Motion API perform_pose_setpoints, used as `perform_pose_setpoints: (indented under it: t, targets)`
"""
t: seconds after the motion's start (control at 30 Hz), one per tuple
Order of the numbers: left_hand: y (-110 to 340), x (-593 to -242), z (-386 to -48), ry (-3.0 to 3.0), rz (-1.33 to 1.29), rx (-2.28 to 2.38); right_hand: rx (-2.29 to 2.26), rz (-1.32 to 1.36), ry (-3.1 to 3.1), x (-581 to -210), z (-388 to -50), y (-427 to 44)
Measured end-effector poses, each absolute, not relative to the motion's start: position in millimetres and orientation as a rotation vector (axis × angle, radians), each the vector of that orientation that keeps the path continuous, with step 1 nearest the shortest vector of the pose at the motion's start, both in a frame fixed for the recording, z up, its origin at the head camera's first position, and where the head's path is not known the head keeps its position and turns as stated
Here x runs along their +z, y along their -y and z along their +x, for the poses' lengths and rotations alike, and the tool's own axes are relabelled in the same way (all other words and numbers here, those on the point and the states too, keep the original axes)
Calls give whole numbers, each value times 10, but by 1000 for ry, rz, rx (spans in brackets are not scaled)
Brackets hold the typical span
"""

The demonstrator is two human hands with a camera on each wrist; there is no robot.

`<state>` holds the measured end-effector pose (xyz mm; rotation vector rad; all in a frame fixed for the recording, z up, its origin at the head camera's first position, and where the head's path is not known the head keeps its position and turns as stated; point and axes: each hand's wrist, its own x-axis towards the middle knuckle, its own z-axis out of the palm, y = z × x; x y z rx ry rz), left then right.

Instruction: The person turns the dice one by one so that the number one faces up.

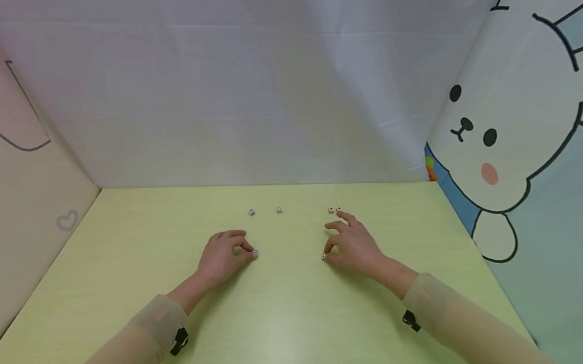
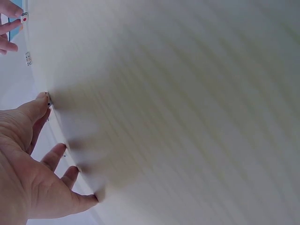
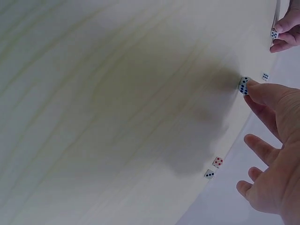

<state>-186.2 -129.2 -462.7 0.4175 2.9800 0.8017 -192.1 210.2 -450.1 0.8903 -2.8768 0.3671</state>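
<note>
My left hand (image 1: 223, 257) pinches a white die (image 1: 256, 252) between thumb and index finger at the table's middle; in the left wrist view the die (image 2: 48, 99) is partly hidden by the thumb. To the right, my right hand (image 1: 355, 248) pinches another die (image 1: 323, 256), whose dark pips show in the right wrist view (image 3: 243, 86). The other fingers of both hands are spread. Two dice stand close together beyond the right hand, one (image 1: 330, 210) left of the other (image 1: 339, 209). Farther back on the left are two more, a die (image 1: 251, 212) and another (image 1: 278, 210), apart from each other.
The pale yellow table (image 1: 278, 331) ends at a white cloth backdrop (image 1: 256, 104). A side panel with a cartoon rabbit (image 1: 525, 127) rises on the right, and a pink and cream panel (image 1: 14, 198) on the left.
</note>
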Motion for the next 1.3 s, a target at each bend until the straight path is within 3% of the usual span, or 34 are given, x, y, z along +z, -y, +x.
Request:
perform_pose_setpoints:
  t: [0.57, 1.03, 1.3]
  targets:
    - [1283, -4595, -1851, -2985, 410, 796, 308, 934, 2792, -4521, -1890, -2086]
    - [1280, -4596, -1844, -2978, 406, 804, 1303, 554, 2801, -4618, -1819, -2222]
    - [1280, -4587, -1863, -2973, 419, 806, 1501, 386, 2776, -4692, -1781, -2213]
